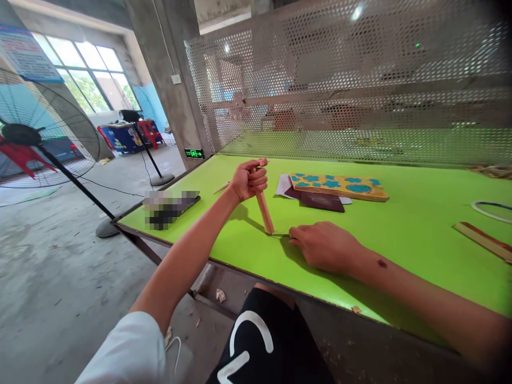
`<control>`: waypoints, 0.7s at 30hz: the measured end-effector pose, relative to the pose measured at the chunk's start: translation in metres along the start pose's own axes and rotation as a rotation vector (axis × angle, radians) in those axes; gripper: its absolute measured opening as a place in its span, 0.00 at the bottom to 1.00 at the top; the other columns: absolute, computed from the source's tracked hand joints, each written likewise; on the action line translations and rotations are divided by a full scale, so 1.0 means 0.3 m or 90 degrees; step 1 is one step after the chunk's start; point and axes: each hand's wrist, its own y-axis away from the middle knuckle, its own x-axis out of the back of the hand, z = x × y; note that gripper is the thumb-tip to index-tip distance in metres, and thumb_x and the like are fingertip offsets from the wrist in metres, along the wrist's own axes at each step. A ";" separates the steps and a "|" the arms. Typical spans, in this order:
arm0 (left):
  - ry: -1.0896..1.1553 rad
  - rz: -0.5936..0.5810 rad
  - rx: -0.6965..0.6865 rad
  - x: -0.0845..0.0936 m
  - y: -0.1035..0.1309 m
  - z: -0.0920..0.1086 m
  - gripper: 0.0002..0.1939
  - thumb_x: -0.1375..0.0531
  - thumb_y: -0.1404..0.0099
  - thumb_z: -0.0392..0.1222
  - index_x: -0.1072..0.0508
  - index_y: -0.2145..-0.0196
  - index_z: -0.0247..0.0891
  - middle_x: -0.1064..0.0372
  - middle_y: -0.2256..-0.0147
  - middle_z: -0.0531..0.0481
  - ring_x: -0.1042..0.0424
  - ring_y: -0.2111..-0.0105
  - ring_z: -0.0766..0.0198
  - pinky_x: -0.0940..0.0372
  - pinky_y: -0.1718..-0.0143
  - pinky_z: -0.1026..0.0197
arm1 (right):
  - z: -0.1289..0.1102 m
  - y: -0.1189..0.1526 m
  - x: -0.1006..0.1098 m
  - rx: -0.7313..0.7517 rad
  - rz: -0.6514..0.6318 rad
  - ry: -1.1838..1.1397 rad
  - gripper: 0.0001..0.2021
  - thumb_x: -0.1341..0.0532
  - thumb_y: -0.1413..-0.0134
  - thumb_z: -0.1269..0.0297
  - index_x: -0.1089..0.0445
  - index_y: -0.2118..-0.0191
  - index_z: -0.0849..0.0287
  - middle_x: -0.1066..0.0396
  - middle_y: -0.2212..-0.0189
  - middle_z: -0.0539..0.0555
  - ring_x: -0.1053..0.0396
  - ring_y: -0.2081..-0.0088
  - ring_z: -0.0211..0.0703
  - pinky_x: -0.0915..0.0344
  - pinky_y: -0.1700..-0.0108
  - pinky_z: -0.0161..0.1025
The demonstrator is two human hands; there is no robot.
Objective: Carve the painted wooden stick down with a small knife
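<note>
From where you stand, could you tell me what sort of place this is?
Probably a workshop or small factory floor: a bright green workbench backed by a perforated metal screen, bare concrete floor, and a large industrial pedestal fan.

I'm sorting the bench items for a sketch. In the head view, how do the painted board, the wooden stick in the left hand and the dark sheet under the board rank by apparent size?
1. Painted board, yellow with blue shapes: largest.
2. Dark sheet: partly hidden under the board, so its rank is unsure.
3. Wooden stick: gripped by the left hand, thinnest; nearer the camera, so it looks bigger.
</note>
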 end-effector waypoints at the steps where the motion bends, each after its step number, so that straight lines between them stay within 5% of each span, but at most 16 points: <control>1: 0.005 0.011 0.001 0.000 -0.004 -0.002 0.11 0.50 0.31 0.33 0.36 0.73 0.37 0.65 0.85 0.63 0.57 0.91 0.74 0.62 0.87 0.70 | 0.004 0.000 -0.002 -0.001 0.005 0.001 0.16 0.53 0.30 0.59 0.30 0.58 0.58 0.21 0.62 0.57 0.24 0.66 0.50 0.47 0.69 0.41; 8: -0.008 0.079 -0.022 0.003 -0.025 -0.017 0.11 0.49 0.33 0.33 0.36 0.74 0.37 0.63 0.86 0.63 0.57 0.91 0.75 0.62 0.88 0.70 | -0.032 -0.055 -0.010 -0.005 0.059 0.007 0.18 0.55 0.28 0.60 0.30 0.55 0.60 0.22 0.61 0.59 0.24 0.66 0.47 0.47 0.68 0.40; 21: -0.029 0.051 -0.035 -0.010 -0.004 -0.012 0.12 0.50 0.32 0.33 0.36 0.74 0.37 0.64 0.86 0.63 0.58 0.91 0.75 0.63 0.87 0.70 | -0.014 -0.022 0.002 0.001 0.005 -0.002 0.16 0.53 0.30 0.60 0.29 0.59 0.58 0.21 0.63 0.59 0.24 0.66 0.49 0.46 0.68 0.41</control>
